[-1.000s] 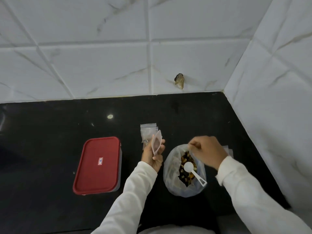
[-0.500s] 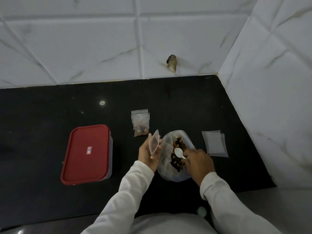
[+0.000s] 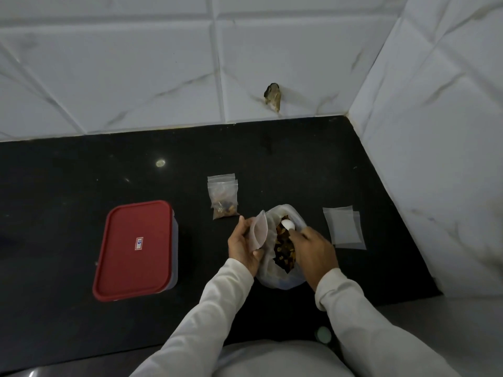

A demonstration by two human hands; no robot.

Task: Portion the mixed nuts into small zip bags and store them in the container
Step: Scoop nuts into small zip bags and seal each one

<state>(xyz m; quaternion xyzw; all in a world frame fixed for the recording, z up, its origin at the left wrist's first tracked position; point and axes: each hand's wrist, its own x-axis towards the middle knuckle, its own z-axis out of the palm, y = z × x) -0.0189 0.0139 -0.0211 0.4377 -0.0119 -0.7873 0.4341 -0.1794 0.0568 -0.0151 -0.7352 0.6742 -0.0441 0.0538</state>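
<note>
1. Left hand (image 3: 243, 248) pinches a small zip bag (image 3: 259, 233) open, touching the nut bag (image 3: 269, 272) on the counter (image 3: 81, 172).
2. Right hand (image 3: 313, 251) grips a white scoop (image 3: 287, 225) inside the nut bag.
3. The zip bag looks light, limp and slick, so it is best held at its rim.
4. The container (image 3: 136, 250) sits closed, well to the left.

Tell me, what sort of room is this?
Probably a home kitchen corner: a black stone countertop meets white marble-look wall tiles, with a red-lidded food container and an open bag of mixed nuts on it.

Left grip (image 3: 243, 247) and right grip (image 3: 313, 250), fingers curled, close together.
</note>
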